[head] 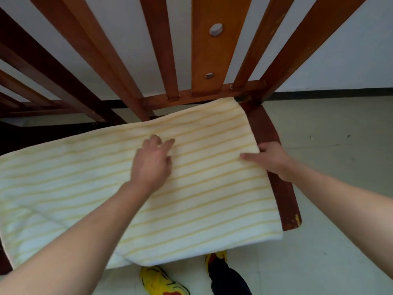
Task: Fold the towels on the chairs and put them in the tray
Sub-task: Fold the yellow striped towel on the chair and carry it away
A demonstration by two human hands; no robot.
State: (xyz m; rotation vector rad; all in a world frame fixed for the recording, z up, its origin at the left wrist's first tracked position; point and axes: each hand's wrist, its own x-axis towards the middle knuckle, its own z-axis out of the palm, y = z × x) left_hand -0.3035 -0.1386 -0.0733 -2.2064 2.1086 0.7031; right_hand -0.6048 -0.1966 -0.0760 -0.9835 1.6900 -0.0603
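Towel (202, 188) covers nearly all of the chair seat (284, 201); I only see a strip along the seat's right edge. The towel's left end runs out of frame. Right hand (274, 159): thumb on top at the towel's right edge, other fingers mostly go under the cloth, can't see them. Left hand (152, 165): fingertips blurred. Chair back (208, 50) slats cut off at top. Second chair (32, 53) at far left is dark, mostly out of frame. Yellow shoes (157, 282) cropped at bottom.
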